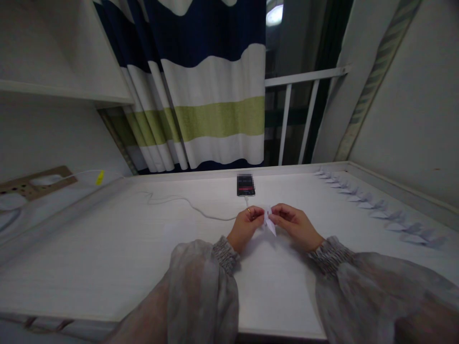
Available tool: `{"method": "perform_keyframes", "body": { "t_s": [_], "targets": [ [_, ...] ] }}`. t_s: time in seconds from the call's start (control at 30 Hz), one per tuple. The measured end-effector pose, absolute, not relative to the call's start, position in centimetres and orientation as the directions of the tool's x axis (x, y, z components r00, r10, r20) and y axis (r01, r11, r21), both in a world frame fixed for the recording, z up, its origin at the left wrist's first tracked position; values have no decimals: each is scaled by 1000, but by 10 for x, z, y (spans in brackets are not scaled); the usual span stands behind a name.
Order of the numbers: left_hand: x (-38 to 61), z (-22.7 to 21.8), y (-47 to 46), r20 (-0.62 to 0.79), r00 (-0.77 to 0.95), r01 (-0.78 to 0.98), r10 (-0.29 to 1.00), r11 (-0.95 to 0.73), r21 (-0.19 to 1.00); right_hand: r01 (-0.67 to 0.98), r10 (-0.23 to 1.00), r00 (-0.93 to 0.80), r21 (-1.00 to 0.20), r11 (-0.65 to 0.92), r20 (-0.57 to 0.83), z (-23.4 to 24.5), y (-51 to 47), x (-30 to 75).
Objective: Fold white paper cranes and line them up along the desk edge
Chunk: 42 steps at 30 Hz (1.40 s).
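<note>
A small piece of folded white paper (pixel 270 225) is held up between my two hands above the white desk, one pointed end hanging down. My left hand (pixel 247 226) pinches its left side between thumb and fingers; a ring shows on one finger. On the other side, my right hand (pixel 294 224) pinches the paper with thumb and forefinger. The exact folds are partly hidden by my fingertips. Along the right side of the desk runs a row of several folded white paper figures (pixel 376 209), which look like origami cranes.
Behind my hands lies a phone (pixel 245 185) with a white cable (pixel 193 206) trailing left across the desk (pixel 107 258). A power strip (pixel 39 184) sits at the far left under a shelf (pixel 64 93). A striped curtain (pixel 218 119) and window bars (pixel 304 76) stand at the back.
</note>
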<state>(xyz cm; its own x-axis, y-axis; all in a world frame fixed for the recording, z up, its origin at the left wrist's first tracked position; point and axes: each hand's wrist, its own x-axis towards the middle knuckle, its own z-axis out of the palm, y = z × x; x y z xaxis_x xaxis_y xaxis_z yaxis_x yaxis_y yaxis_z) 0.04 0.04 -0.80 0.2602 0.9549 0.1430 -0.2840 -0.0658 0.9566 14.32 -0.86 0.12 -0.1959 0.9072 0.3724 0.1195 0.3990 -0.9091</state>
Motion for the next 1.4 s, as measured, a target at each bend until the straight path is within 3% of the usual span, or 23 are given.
{"method": "perform_keyframes", "body": {
  "t_s": [0.23, 0.6, 1.4],
  "targets": [
    [2, 1, -6, 131, 280, -321, 951, -36, 947, 98, 946, -136, -946, 309, 295, 3, -11, 141],
    [-2, -3, -5, 67, 354, -279, 933, 37, 960, 122, 898, -183, -897, 425, 401, 13, -12, 149],
    [-1, -2, -7, 32, 384, -234, 923, 64, 970, 149, 908, -169, -901, 407, 382, 10, -9, 151]
  ]
}}
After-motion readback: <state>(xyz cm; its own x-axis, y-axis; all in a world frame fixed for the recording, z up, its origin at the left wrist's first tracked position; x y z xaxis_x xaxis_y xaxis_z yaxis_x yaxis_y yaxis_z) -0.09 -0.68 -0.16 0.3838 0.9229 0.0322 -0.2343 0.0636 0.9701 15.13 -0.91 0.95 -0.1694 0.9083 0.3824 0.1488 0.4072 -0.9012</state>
